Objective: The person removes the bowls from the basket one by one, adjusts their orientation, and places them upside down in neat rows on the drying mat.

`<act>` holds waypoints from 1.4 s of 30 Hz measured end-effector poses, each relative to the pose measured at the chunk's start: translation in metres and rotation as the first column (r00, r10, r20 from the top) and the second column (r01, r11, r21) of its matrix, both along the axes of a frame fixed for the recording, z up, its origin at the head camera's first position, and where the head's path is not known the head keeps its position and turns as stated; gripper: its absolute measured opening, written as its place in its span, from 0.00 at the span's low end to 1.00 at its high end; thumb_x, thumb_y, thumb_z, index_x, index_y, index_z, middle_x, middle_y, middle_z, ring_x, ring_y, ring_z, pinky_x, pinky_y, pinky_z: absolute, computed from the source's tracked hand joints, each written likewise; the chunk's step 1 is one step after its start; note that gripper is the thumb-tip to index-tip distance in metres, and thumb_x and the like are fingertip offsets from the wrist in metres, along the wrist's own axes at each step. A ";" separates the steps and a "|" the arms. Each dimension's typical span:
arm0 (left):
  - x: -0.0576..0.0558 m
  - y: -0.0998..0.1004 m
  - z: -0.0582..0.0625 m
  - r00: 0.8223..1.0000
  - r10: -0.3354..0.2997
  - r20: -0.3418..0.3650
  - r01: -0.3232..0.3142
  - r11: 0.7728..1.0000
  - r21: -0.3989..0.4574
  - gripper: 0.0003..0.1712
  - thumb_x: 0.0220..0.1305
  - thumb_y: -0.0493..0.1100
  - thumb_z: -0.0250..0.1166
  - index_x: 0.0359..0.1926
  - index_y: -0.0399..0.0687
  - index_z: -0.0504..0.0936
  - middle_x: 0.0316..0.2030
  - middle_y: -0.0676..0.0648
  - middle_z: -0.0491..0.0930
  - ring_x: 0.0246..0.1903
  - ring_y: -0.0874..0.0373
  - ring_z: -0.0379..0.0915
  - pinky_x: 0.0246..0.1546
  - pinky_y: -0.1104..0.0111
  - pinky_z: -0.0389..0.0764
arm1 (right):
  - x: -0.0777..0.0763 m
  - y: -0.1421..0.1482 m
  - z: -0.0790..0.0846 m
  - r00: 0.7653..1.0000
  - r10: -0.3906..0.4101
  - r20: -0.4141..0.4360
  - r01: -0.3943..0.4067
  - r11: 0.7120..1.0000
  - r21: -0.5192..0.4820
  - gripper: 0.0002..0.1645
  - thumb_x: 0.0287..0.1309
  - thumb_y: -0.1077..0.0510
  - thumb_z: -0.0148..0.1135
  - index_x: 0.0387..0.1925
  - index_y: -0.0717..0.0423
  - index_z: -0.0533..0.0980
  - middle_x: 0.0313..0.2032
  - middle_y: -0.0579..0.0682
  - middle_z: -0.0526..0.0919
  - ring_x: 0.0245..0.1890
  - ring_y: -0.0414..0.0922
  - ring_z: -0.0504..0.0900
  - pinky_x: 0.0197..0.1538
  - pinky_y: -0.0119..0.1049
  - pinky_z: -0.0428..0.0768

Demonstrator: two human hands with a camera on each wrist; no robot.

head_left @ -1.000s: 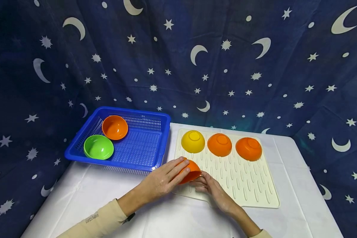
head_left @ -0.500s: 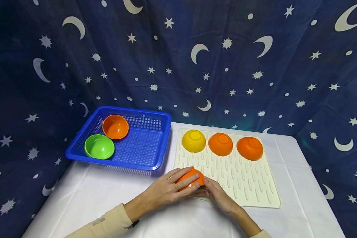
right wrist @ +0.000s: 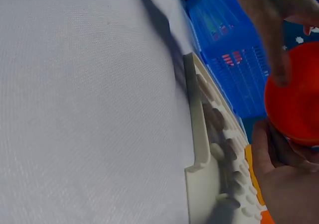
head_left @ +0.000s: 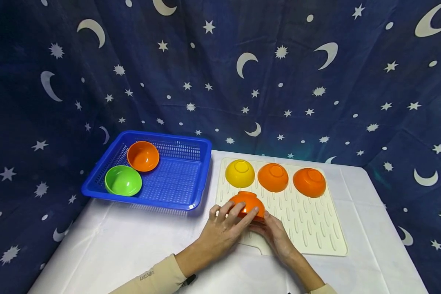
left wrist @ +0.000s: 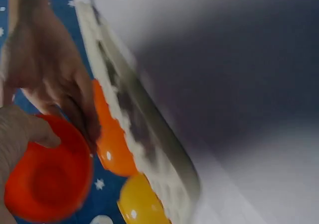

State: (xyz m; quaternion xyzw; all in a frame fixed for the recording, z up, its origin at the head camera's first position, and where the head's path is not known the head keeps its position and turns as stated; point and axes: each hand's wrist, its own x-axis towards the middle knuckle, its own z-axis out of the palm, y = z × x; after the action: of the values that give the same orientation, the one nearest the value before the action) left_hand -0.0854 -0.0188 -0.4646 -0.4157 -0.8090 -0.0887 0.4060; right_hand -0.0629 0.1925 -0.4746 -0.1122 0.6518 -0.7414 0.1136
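An orange bowl (head_left: 251,200) hangs bottom up above the near left part of a cream drying mat (head_left: 305,228), between both hands. My left hand (head_left: 220,230) grips its left and near side, fingers spread over the outer wall. In the left wrist view the left thumb (left wrist: 45,133) lies over the rim, inside the bowl. At the bowl's right side my right hand (head_left: 279,239) holds the rim, the thumb against the wall and the fingers beneath. Along the mat's far edge stand an upside-down yellow bowl (head_left: 239,174) and two orange bowls, a middle one (head_left: 272,179) and a right one (head_left: 308,183).
To the left, a blue basket (head_left: 201,179) holds an orange bowl (head_left: 142,156) and a green bowl (head_left: 123,180), both upright. White cloth covers the table (head_left: 139,241). A dark curtain (head_left: 220,69) with moons and stars hangs behind and at the sides.
The orange bowl has moved right and a little away over the mat, turning from tilted to bottom up. Both hands went with it. The other bowls stay in place.
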 end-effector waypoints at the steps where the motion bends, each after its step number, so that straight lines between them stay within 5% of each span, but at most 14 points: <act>1: 0.002 0.005 0.001 0.999 0.021 0.031 -0.020 1.000 -0.012 0.35 0.59 0.45 0.63 0.69 0.52 0.73 0.61 0.41 0.68 0.57 0.43 0.65 0.43 0.54 0.66 | 0.000 0.002 0.000 1.000 -0.021 -0.001 0.021 1.000 0.002 0.35 0.83 0.49 0.32 0.70 0.77 0.59 0.61 0.63 0.76 0.60 0.53 0.78 0.62 0.52 0.75; 6: 0.009 0.024 0.002 0.984 0.063 0.170 -0.055 0.997 -0.050 0.45 0.54 0.52 0.68 0.73 0.46 0.68 0.67 0.39 0.64 0.66 0.39 0.59 0.49 0.51 0.66 | 0.001 0.014 -0.002 0.987 -0.158 0.005 0.157 0.987 0.035 0.32 0.81 0.52 0.38 0.71 0.74 0.60 0.64 0.64 0.74 0.61 0.47 0.78 0.64 0.43 0.74; 11: 0.013 0.037 0.000 0.957 0.013 0.288 -0.010 1.000 -0.011 0.51 0.55 0.54 0.69 0.74 0.37 0.61 0.71 0.38 0.59 0.73 0.39 0.51 0.59 0.49 0.65 | 0.002 0.031 0.000 0.953 -0.302 -0.031 0.304 0.951 0.064 0.27 0.73 0.63 0.52 0.67 0.73 0.63 0.59 0.55 0.80 0.57 0.39 0.80 0.60 0.32 0.75; 13: 0.014 0.042 -0.001 0.934 -0.030 0.355 0.023 0.999 0.022 0.53 0.56 0.53 0.70 0.75 0.33 0.57 0.73 0.37 0.55 0.75 0.39 0.47 0.66 0.49 0.62 | 0.003 0.037 0.002 0.939 -0.340 -0.049 0.343 0.936 0.078 0.27 0.69 0.67 0.56 0.67 0.72 0.64 0.56 0.49 0.82 0.54 0.39 0.82 0.56 0.30 0.77; 18: 0.022 0.056 -0.003 0.843 -0.126 0.523 0.061 0.988 0.139 0.57 0.57 0.52 0.72 0.78 0.33 0.51 0.77 0.29 0.40 0.77 0.38 0.34 0.72 0.46 0.54 | 0.005 0.053 0.006 0.913 -0.399 -0.089 0.409 0.898 0.162 0.33 0.63 0.71 0.63 0.67 0.72 0.63 0.53 0.45 0.80 0.52 0.35 0.82 0.53 0.27 0.78; 25: 0.028 0.075 -0.011 0.769 -0.199 0.608 0.037 0.962 0.269 0.51 0.60 0.50 0.71 0.77 0.34 0.57 0.77 0.32 0.44 0.76 0.43 0.43 0.69 0.51 0.62 | 0.009 0.075 0.004 0.904 -0.417 -0.094 0.428 0.872 0.238 0.37 0.60 0.70 0.69 0.67 0.68 0.63 0.57 0.51 0.75 0.53 0.32 0.80 0.54 0.29 0.79; 28: 0.027 0.077 -0.014 0.683 -0.258 0.683 0.050 0.950 0.309 0.51 0.63 0.47 0.69 0.77 0.33 0.54 0.78 0.36 0.45 0.76 0.46 0.46 0.69 0.53 0.63 | 0.012 0.083 0.001 0.903 -0.413 -0.119 0.430 0.852 0.298 0.39 0.59 0.68 0.72 0.67 0.67 0.62 0.60 0.57 0.73 0.54 0.30 0.79 0.54 0.27 0.78; 32: 0.019 0.086 -0.014 0.544 -0.311 0.779 0.043 0.938 0.345 0.49 0.67 0.46 0.67 0.79 0.34 0.50 0.78 0.41 0.46 0.75 0.50 0.48 0.70 0.56 0.61 | 0.018 0.092 -0.005 0.899 -0.415 -0.137 0.435 0.816 0.382 0.44 0.57 0.64 0.75 0.67 0.67 0.59 0.62 0.64 0.70 0.55 0.29 0.76 0.55 0.24 0.75; 36: 0.013 0.101 -0.015 0.438 -0.323 0.839 0.051 0.941 0.335 0.47 0.69 0.46 0.64 0.79 0.35 0.51 0.79 0.43 0.46 0.76 0.54 0.47 0.71 0.60 0.58 | 0.023 0.103 -0.010 0.876 -0.456 -0.154 0.474 0.759 0.447 0.49 0.56 0.61 0.77 0.69 0.68 0.56 0.64 0.65 0.67 0.56 0.29 0.71 0.57 0.20 0.71; 40: 0.011 0.115 -0.018 0.349 -0.317 0.882 0.069 0.947 0.314 0.45 0.71 0.49 0.62 0.79 0.37 0.52 0.79 0.44 0.46 0.76 0.55 0.46 0.70 0.62 0.59 | 0.028 0.118 -0.012 0.861 -0.477 -0.178 0.495 0.702 0.512 0.52 0.54 0.59 0.79 0.69 0.68 0.55 0.64 0.64 0.65 0.55 0.29 0.69 0.55 0.16 0.69; 42: 0.011 0.121 -0.020 0.318 -0.312 0.895 0.067 0.949 0.307 0.45 0.71 0.50 0.62 0.79 0.38 0.53 0.79 0.45 0.46 0.75 0.55 0.48 0.69 0.62 0.61 | 0.030 0.125 -0.013 0.863 -0.472 -0.178 0.488 0.690 0.535 0.52 0.53 0.58 0.79 0.68 0.69 0.55 0.64 0.65 0.64 0.58 0.36 0.71 0.56 0.15 0.67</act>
State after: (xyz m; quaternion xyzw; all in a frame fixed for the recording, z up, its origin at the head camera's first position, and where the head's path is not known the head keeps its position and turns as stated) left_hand -0.0743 0.1019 -0.4847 -0.3356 -0.8247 -0.4437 -0.1016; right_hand -0.0332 0.3172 -0.4881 0.0909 0.8485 -0.5173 -0.0648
